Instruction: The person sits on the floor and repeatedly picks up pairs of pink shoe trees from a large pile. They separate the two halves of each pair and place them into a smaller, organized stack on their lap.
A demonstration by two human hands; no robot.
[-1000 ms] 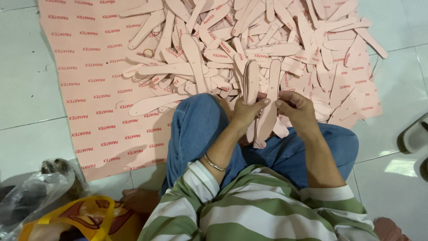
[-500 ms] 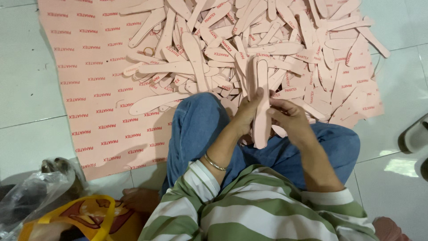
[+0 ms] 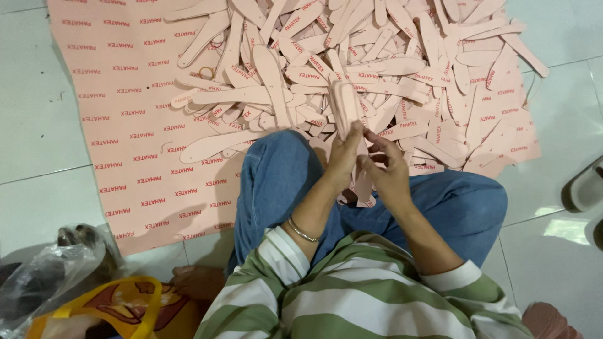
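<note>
A stack of long pink cut-out pieces [image 3: 347,110] stands nearly upright above the person's knees, its upper end rising in front of the heap on the floor, its lower end showing below the hands near the lap. The left hand [image 3: 344,160] is closed around the stack from the left side, fingers wrapped on its middle. The right hand [image 3: 388,168] presses against it from the right, fingertips on its edge, so the two hands meet on the same bundle. A thin metal bracelet [image 3: 303,230] sits on the left wrist. Farther off, a loose heap of the same pink pieces [image 3: 352,63] lies scattered across a large pink printed sheet [image 3: 125,138] spread on the pale tiled floor [image 3: 38,157]. The person sits cross-legged in blue jeans [image 3: 276,176] and a green-and-white striped top [image 3: 352,301]. At the near left lie a crumpled clear plastic bag [image 3: 50,270] and a yellow bag [image 3: 107,311].
</note>
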